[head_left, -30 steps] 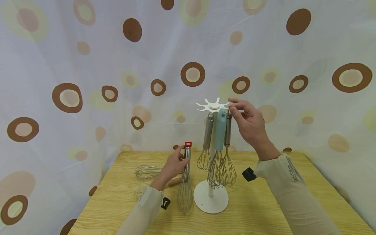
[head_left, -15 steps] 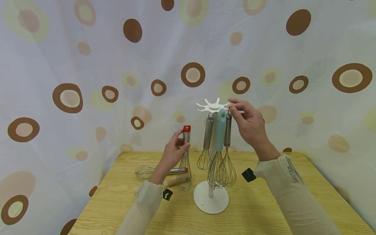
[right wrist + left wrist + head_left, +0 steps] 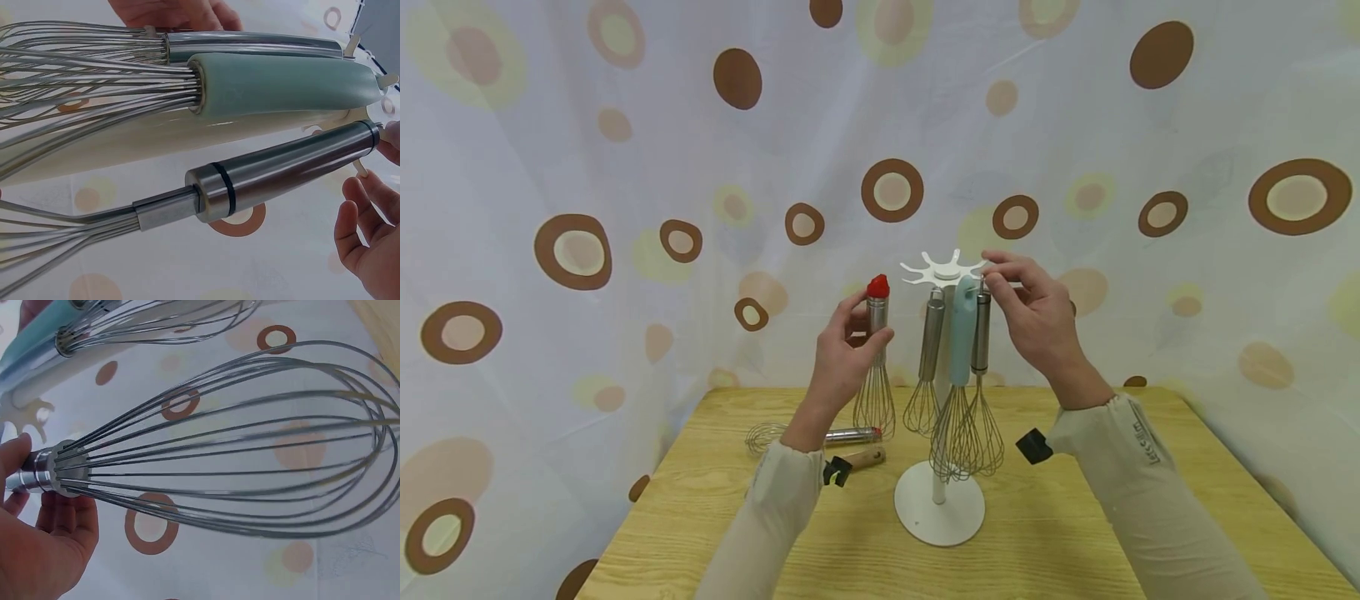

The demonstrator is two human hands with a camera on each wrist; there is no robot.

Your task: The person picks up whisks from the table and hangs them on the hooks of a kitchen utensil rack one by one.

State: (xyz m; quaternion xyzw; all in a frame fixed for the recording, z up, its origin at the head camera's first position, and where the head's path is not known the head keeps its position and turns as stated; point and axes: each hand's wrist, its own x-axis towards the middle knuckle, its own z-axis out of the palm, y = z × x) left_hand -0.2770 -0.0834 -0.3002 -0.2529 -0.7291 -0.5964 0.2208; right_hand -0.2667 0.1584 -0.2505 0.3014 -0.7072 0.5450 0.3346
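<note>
In the head view my left hand point(image 3: 842, 354) holds a balloon whisk upright by its steel handle point(image 3: 877, 315), red cap up and wires hanging down over the table. The left wrist view shows the whisk's wire collar point(image 3: 74, 469) by my fingers and its wide wire loops. Just right of it stands a white rack point(image 3: 947, 272) with curved arms. My right hand point(image 3: 1037, 321) pinches at one rack arm, by the top end of a hanging steel whisk point(image 3: 294, 165) with black bands. A mint-handled whisk point(image 3: 961, 342) and another steel-handled whisk point(image 3: 932, 337) hang beside it.
On the wooden table point(image 3: 1045, 533) lie a red-tipped steel whisk point(image 3: 853, 435) and a wooden-handled one point(image 3: 867, 457), both partly behind my left forearm. The rack's round white base point(image 3: 940, 525) stands right of them. A dotted curtain point(image 3: 820, 100) hangs behind.
My left hand has lifted the red-capped whisk from near the table to almost the rack arms' height, uncovering the handles lying below. My right hand stays in place.
</note>
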